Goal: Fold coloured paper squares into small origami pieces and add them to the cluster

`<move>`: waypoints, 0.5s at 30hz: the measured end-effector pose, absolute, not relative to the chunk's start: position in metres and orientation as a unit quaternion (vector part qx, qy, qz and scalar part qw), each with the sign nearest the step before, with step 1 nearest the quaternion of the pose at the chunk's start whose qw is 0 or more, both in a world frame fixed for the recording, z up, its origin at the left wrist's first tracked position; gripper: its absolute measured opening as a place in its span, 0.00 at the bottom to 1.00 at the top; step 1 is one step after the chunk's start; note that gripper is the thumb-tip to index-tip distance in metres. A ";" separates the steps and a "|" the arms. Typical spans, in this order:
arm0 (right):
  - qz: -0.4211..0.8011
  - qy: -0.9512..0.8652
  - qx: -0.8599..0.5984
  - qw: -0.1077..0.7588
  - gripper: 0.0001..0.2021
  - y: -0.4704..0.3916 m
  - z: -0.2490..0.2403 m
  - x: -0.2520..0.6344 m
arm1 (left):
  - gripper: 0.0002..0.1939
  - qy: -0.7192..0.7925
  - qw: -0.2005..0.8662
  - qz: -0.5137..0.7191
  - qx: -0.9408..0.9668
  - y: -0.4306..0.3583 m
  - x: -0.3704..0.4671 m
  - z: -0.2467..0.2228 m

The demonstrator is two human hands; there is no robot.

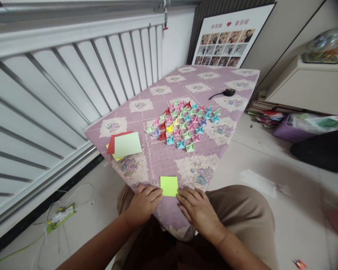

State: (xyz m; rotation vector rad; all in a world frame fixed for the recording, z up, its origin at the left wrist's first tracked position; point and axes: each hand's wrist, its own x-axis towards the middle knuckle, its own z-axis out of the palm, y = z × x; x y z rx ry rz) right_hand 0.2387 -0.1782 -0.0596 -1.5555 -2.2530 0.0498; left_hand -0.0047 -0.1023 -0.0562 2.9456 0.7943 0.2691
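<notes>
A yellow-green paper square lies flat near the close corner of the cloth-covered table. My left hand rests at its left edge, palm down, with the fingers laid out on the cloth. At the square's lower right corner my right hand lies with spread fingers, the fingertips touching the edge. Neither hand grips anything. Farther back stand several small folded paper shapes in many colours, in rows. To the left lies a loose stack of paper sheets, pale green over red and yellow.
A black object with a thin tail lies toward the table's far right. A white radiator runs along the left side. Behind the table leans a photo board. A power strip with cables is on the floor at left.
</notes>
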 end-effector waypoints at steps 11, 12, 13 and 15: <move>0.054 -0.743 -0.614 0.260 0.06 -0.182 -0.060 0.238 | 0.14 0.259 0.041 0.095 0.960 -0.104 -0.006 -0.065; 0.063 -0.727 -0.629 0.267 0.06 -0.181 -0.059 0.236 | 0.14 0.264 0.044 0.097 0.959 -0.105 -0.006 -0.066; 0.069 -0.711 -0.644 0.274 0.07 -0.180 -0.059 0.233 | 0.13 0.270 0.046 0.101 0.957 -0.106 -0.005 -0.067; 0.075 -0.679 -0.673 0.285 0.10 -0.177 -0.059 0.228 | 0.13 0.285 0.052 0.117 0.950 -0.108 -0.004 -0.069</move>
